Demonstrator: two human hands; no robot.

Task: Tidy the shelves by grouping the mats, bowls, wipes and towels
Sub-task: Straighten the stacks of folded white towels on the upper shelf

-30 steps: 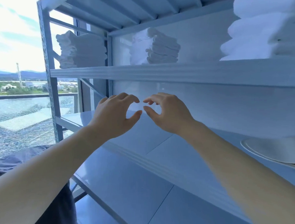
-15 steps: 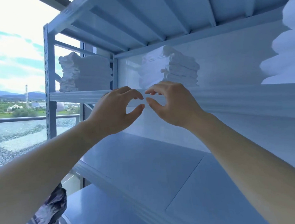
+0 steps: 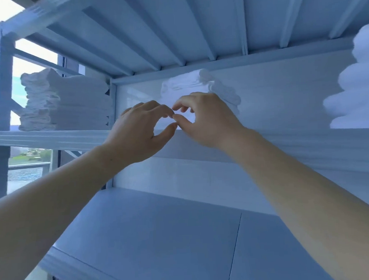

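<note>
towels stand folded in three white piles on the upper shelf (image 3: 52, 138) of a pale metal rack. the left towel stack (image 3: 65, 102) is at the shelf's left end, near the perforated post (image 3: 0, 105). the middle towel stack (image 3: 223, 91) is against the back panel (image 3: 283, 89), and the right towel stack (image 3: 354, 90) is cut off by the right edge of the view. the three piles are well apart from one another.

both bare arms reach up from the bottom corners toward the middle towel stack. the left hand (image 3: 141, 131) and the right hand (image 3: 208, 122) are raised side by side in front of it, about level with the shelf's front lip, backs toward the camera. each grip is curled inward, fingers bent and thumb stretched toward the forefinger, and nothing shows inside either one. the two thumb tips come together, touching or nearly so, with the forefinger tips just beside each other above them. the hands cover the lower part of the pile, and blur there hides whether any fingertip touches the cloth.

below, the lower shelf (image 3: 162, 236) is a flat pale board with a seam running front to back. the ribbed underside of the top shelf (image 3: 174, 24) spans the upper part of the view. past the post, a window (image 3: 30, 155) shows bright sky, green land and water.
</note>
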